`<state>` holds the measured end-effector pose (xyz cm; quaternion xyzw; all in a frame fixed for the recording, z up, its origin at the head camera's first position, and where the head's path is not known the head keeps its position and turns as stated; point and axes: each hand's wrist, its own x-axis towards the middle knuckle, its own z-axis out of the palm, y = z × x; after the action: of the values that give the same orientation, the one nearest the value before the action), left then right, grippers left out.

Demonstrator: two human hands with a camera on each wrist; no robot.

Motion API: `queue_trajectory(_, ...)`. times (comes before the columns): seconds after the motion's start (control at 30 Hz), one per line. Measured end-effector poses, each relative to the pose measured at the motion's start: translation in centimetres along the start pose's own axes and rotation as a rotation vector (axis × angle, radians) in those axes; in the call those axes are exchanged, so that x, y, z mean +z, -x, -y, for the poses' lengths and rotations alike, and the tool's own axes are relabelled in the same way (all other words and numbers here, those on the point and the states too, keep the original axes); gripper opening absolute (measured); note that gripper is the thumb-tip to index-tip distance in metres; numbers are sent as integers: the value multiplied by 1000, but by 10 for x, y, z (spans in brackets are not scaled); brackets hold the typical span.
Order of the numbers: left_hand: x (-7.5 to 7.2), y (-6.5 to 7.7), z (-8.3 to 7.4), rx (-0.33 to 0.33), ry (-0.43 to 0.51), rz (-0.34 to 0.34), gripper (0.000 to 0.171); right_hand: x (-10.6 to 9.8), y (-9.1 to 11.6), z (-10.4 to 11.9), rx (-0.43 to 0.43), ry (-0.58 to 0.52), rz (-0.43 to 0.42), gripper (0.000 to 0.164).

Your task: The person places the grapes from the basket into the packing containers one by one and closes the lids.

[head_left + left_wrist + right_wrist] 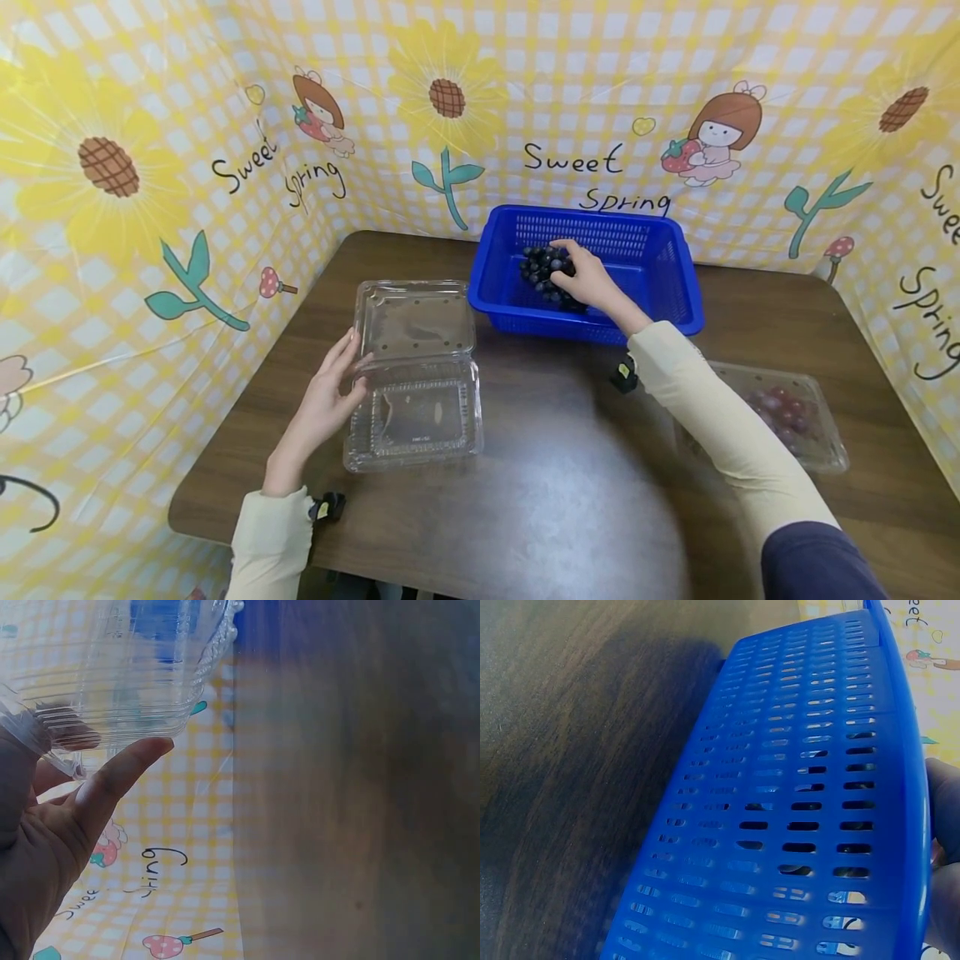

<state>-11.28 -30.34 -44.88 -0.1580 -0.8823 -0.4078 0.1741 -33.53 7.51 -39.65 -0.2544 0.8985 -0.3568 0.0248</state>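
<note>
Reaching into the basket [547,325], the right hand [588,283] has its thumb and fingers curled around the dark grapes [536,267], which lie in the left part of it. These grapes are gripped, but they are not yet out. The left hand [326,404] rests at the left edge of the open box [420,417], its fingers spread and touching the plastic; the lid [416,321] is folded back on the far side. At the right of the table [555,467], partly hidden by a sleeve [735,433], another box [821,450] contains red grapes [786,412]. That portion looks finished, although whether its cover is fastened cannot be told. The work seems about halfway: probably the dark grapes are left to pack.
</note>
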Motion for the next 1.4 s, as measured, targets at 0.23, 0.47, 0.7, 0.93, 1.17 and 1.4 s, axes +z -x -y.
queue_trajectory(0.23, -3, 1, -14, -6, 21, 17, 69, 0, 1, 2, -5, -3, -13, 54)
queue_trajectory(0.47, -7, -1, -35, 3, 27, 16, 65, -3, 3, 3, -4, -19, -24, 54)
queue_trajectory(0.7, -1, 2, -5, 10, -20, -11, 70, -6, 6, 5, -9, -22, -28, 54)
queue_trajectory(0.93, -4, 5, -16, 6, 0, -3, 70, -4, 7, 1, -6, -23, -25, 54)
queue_trajectory(1.17, -14, 5, -43, -136, 124, 44, 68, -4, 8, 1, -12, -34, -42, 54)
queue_trajectory(1.4, -10, 3, -44, -102, 143, 56, 68, -6, 9, 1, -2, -34, -37, 54)
